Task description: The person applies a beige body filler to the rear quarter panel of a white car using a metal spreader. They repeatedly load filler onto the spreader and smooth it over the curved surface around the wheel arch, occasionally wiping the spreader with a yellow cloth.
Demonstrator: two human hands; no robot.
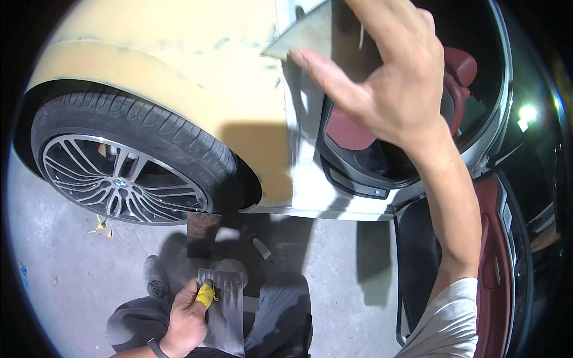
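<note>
My right hand (pixel 406 83) is raised at the top, beside the car's front fender (pixel 197 53), which is coated pale yellow with dark smudges. Its thumb presses on a thin grey spreader blade (pixel 313 33), whose pointed corner is at the fender's rear edge. The fingertips are cut off by the top of the view. Low in front of me, my left hand (pixel 186 319) grips a flat grey metal plate (pixel 227 304), its thumb on top. Something yellow (pixel 206 294), a wrap or a blob, covers part of that thumb.
A black tyre with a spoked wheel (pixel 122 182) stands at the left. The open doorway shows a red seat (pixel 352 128), and a red-trimmed door (pixel 489 250) stands at the right. A small white bottle (pixel 261 249) lies on the grey floor (pixel 340 286) near my shoe (pixel 156 276).
</note>
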